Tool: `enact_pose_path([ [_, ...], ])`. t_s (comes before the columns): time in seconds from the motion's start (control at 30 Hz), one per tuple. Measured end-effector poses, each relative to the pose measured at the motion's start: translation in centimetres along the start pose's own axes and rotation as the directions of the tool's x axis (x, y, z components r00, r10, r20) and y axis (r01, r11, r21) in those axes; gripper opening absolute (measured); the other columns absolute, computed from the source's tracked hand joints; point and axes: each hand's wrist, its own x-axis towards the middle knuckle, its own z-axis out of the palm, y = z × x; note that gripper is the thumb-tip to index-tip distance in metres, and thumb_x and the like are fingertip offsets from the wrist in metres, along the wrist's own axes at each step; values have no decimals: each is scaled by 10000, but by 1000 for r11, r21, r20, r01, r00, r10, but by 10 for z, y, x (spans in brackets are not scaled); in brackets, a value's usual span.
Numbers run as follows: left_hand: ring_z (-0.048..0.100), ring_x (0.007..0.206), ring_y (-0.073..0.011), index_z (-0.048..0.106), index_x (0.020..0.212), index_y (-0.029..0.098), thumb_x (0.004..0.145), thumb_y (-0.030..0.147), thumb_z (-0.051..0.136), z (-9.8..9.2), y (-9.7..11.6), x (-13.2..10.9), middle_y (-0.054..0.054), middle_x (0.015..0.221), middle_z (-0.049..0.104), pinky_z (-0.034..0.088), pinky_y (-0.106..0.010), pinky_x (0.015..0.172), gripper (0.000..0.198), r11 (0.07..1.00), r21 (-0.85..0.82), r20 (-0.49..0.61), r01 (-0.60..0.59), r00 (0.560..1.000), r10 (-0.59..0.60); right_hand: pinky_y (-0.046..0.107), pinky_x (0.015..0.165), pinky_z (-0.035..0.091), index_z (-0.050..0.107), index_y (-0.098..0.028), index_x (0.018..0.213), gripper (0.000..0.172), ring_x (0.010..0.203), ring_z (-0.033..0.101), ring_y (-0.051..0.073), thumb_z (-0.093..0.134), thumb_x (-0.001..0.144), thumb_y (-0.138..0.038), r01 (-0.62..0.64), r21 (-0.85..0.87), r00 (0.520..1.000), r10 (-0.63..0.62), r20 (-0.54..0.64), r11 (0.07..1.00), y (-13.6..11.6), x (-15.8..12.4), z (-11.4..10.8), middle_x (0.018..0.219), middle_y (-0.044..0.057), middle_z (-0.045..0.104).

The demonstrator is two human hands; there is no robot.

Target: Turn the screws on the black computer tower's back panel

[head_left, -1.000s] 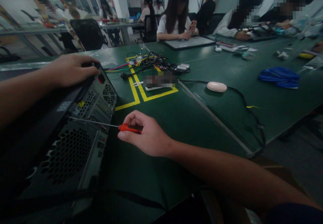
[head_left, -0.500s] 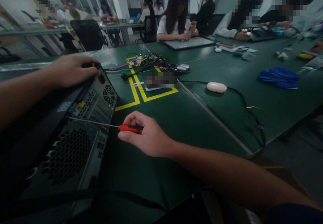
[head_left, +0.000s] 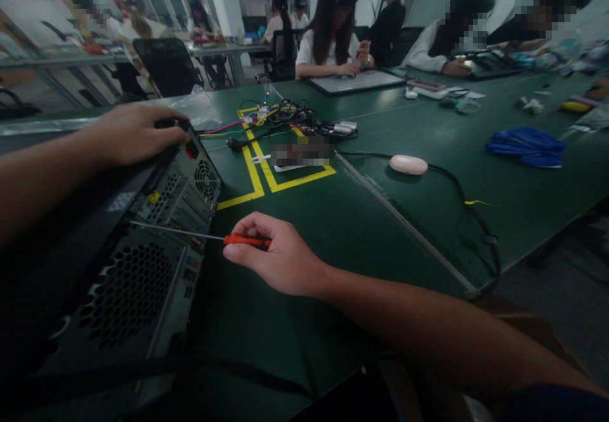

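Note:
At the left stands a black computer case point(head_left: 157, 244), its metal back panel with fan grilles and ports turned toward the right. My left hand point(head_left: 137, 131) grips its top at the far corner, thumb along the rear edge and other fingers over the far side. My right hand point(head_left: 278, 254) is closed around the orange and black handle of a screwdriver point(head_left: 245, 240). The long thin shaft points left, and its tip meets the back panel near the top edge, above the large honeycomb grille. What exactly the tip touches is too small to tell.
Beyond the case lie tangled cables point(head_left: 290, 114) and a blurred-out item point(head_left: 302, 153) inside yellow tape point(head_left: 295, 184). A pink oval device point(head_left: 408, 164) sits on a black cord point(head_left: 459, 187). Blue cloth point(head_left: 526, 146) lies at right. Co-workers sit across the green table point(head_left: 380, 250).
The screwdriver handle and my right fingers have turned slightly, and the hand has shifted a touch. The tip stays at the same spot. My left hand and the case have not visibly moved.

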Motion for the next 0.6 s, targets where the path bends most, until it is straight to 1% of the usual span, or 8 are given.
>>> enact_pose_path([
  [0.13,556,1279,-343,610,1376,142,783,642,382,-1,1,-1,-112,1369,629,397,-520,1103,808,1000,12,7,20,1000,-20,273,734,453,690,-180,960,270,789,575,136,671,914,-445,-7,-19,1000,7,7,1000,-1,1,0,864,1,643],
  [0.27,556,1278,-341,603,1385,148,817,633,379,-1,-2,0,-116,1383,624,394,-508,1108,779,1000,14,15,3,1000,-3,272,689,437,698,-185,966,312,749,553,131,591,967,-478,-12,-49,999,14,40,999,-2,0,-1,836,1,630],
  [0.37,560,1274,-344,608,1381,159,820,645,385,-1,-4,1,-123,1385,625,397,-508,1108,775,1000,5,12,-5,1000,5,269,702,459,640,-202,999,264,763,570,133,701,896,-437,-16,-14,999,16,38,1000,-3,-2,-1,866,-7,629],
  [0.47,565,1268,-338,608,1384,172,818,641,393,0,-5,2,-118,1386,625,406,-502,1100,766,1000,6,14,3,1000,-3,268,712,474,568,-214,992,347,758,573,132,806,798,-375,-14,14,999,14,33,1000,-3,-2,-1,871,-19,621],
  [0.6,561,1274,-341,600,1390,162,825,626,383,-1,-3,1,-117,1400,615,404,-497,1101,763,1000,6,24,2,1000,-2,271,735,478,550,-210,964,322,752,562,125,799,800,-332,22,40,998,-24,53,999,-2,-1,-1,851,-29,597],
])
